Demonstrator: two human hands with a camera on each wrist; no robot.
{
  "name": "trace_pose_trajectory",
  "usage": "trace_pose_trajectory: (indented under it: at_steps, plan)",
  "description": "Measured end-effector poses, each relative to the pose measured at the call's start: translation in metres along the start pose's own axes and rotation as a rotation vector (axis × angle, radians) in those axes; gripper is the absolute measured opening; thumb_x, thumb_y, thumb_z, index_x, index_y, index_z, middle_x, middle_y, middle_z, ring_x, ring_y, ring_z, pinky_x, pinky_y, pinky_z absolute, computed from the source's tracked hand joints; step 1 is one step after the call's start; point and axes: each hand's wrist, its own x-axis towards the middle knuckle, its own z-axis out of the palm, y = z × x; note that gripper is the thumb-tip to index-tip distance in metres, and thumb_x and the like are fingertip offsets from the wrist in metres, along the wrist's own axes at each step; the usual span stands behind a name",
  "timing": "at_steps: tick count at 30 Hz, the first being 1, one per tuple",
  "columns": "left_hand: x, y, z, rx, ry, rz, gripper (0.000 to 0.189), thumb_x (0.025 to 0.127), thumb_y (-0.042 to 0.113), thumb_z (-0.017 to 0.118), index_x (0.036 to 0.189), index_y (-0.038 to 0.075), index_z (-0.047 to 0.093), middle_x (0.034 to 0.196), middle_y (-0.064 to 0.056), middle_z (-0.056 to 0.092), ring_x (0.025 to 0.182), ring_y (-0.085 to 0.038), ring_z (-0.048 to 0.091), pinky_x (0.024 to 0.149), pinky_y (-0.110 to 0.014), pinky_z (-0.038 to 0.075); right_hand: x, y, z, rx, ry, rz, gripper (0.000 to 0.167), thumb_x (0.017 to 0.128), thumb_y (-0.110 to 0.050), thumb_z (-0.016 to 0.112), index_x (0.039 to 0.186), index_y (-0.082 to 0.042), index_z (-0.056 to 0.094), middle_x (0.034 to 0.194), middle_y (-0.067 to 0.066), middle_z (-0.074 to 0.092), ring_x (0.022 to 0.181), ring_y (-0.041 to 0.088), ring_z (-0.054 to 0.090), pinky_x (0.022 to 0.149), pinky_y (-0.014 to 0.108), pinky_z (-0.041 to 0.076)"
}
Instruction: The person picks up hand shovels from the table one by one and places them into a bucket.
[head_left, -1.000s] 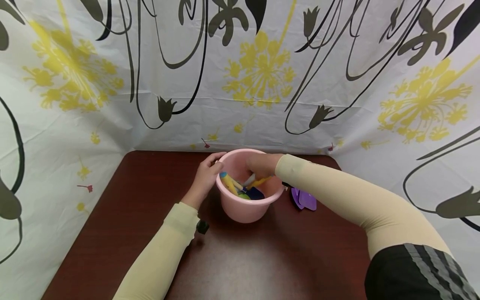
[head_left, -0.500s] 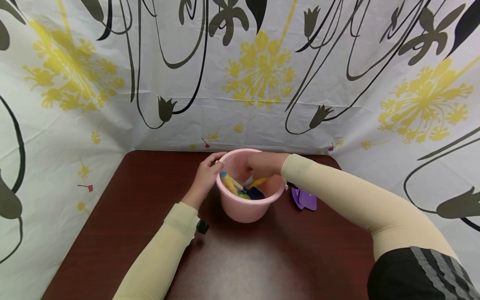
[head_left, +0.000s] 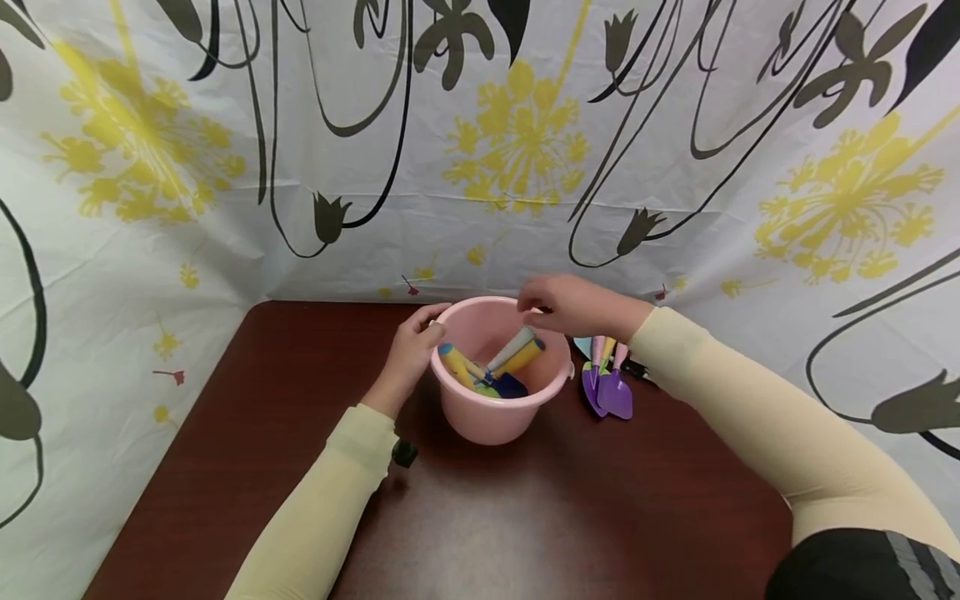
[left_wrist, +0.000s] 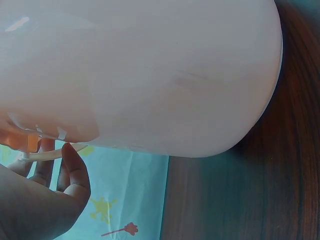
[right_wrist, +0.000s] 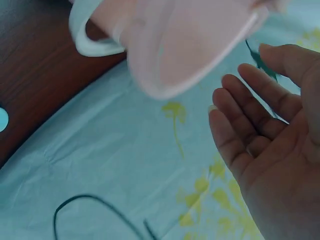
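A pink bucket (head_left: 487, 423) stands upright near the back of the table. My left hand (head_left: 410, 350) grips its left rim; in the left wrist view the curled fingers (left_wrist: 75, 172) are beside the bucket's wall and its pale handle (left_wrist: 45, 156). Inside lean toy garden tools: a yellow handle with a blue end (head_left: 455, 362), a grey handle (head_left: 510, 348), another yellow handle (head_left: 522, 357) and a dark blue shovel blade (head_left: 508, 385). Above the back right rim is my right hand (head_left: 573, 304), holding nothing, its fingers loosely bent in the right wrist view.
Purple toy shovels (head_left: 615, 396) with pink and yellow handles lie on the table (head_left: 480, 517) just right of the bucket, partly under my right forearm. A patterned white sheet (head_left: 480, 167) hangs behind the table and at both sides.
My right hand has come up out of the bucket and moved right, leaving the grey and yellow handles inside. The purple shovels show more now. My left hand has stayed put.
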Motion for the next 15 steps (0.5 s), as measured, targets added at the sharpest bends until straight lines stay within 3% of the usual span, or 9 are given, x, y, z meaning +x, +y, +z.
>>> trace_pose_trajectory:
  at_steps: [7,15]
  plan:
    - [0.001,-0.001,0.000,-0.017,-0.009,-0.018,0.039,0.110,0.027,0.063,0.148,0.022,0.070,0.148,-0.006,0.066,0.127,-0.029,0.066,0.111,-0.047,0.055,-0.044,0.038,-0.002,0.026,0.152,0.134,0.009,0.110,-0.019,0.071,0.115,-0.013,0.075,0.112,0.000,0.074,0.106,0.022,0.072,0.093,0.051,0.059]
    - [-0.002,0.001,0.001,-0.018,-0.005,-0.020,0.038,0.111,0.026,0.063,0.148,0.021,0.070,0.151,-0.005,0.065,0.130,-0.028,0.066,0.112,-0.048,0.055,-0.086,0.078,0.020,0.079,0.189,0.269,0.016,0.110,-0.019,0.070,0.117,-0.006,0.077,0.112,0.007,0.077,0.107,0.030,0.073,0.093,0.056,0.057]
